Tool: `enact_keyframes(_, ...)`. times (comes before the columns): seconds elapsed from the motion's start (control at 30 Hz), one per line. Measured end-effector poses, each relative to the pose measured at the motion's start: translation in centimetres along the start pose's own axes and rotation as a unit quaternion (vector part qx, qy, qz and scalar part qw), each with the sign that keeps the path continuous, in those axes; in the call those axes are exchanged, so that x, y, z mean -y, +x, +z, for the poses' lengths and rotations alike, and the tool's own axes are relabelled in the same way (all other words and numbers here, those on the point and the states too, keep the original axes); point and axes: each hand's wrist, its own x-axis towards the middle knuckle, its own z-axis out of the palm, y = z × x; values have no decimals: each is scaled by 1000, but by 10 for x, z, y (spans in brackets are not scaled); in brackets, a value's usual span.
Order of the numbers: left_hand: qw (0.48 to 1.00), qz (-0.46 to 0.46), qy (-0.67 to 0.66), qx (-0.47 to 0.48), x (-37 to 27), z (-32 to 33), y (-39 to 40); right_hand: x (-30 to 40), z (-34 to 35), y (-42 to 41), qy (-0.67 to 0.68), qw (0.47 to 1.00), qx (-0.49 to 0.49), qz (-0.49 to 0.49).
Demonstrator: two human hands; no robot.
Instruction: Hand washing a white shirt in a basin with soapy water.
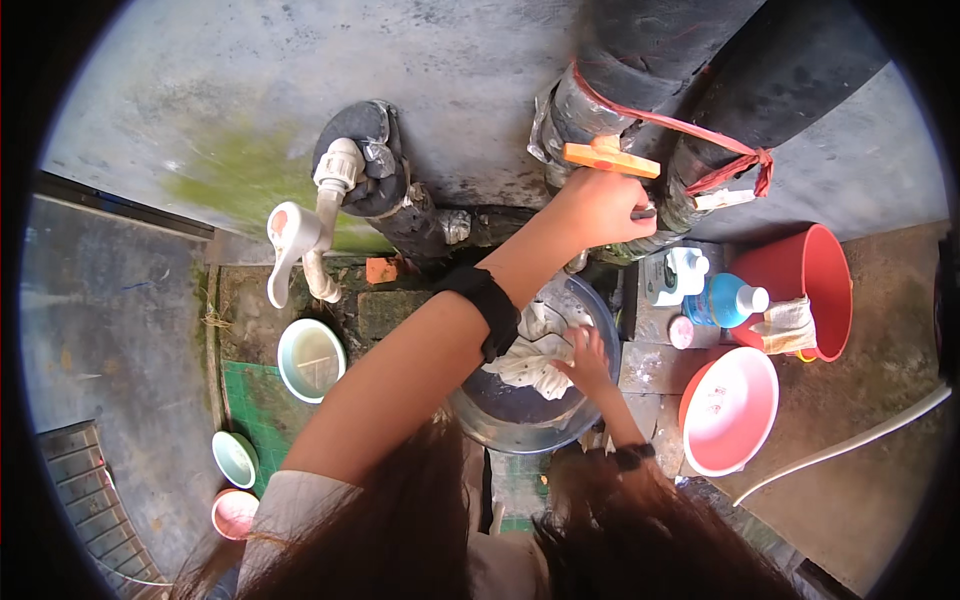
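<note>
My left hand (604, 210) reaches across to the pipes at the wall, its fingers curled around a tap handle (643, 214) whose dark end pokes out of the fist; the rest is hidden. Just above the knuckles is an orange valve handle (611, 159). Below, a round metal basin (517, 435) holds a wet white cloth (536, 360) with dark spots. My right hand (589, 364) rests at the cloth's right edge, fingers spread and not closed on it. The left forearm covers part of the basin.
A white lever tap (292, 232) juts out at left above a pale green bowl (311, 360). At right stand a white bottle (671, 276), a blue bottle (720, 300), a red bucket (832, 292) and a tilted pink basin (731, 412). Thick black pipes (780, 82) cross the wall.
</note>
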Motion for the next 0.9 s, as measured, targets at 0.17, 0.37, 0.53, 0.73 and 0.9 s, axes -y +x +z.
enact_keyframes(0.17, 999, 1, 19, -34, 11, -5, -15, 56, 47, 56, -126, 981, 145, 30)
enact_keyframes(0.37, 999, 34, 21, -36, -7, 0, -2, -7, 102, 107, -151, 984, -73, -57)
enact_keyframes(0.53, 998, 37, 8, -52, 4, 2, -6, 24, 60, 92, 14, 999, 29, -9)
enact_keyframes(0.73, 999, 26, -4, -33, -2, 1, 1, 53, -25, 17, 56, 987, -55, -144)
enact_keyframes(0.9, 999, 18, 0, -38, 0, 1, -1, 89, -93, -20, 113, 984, -55, -128)
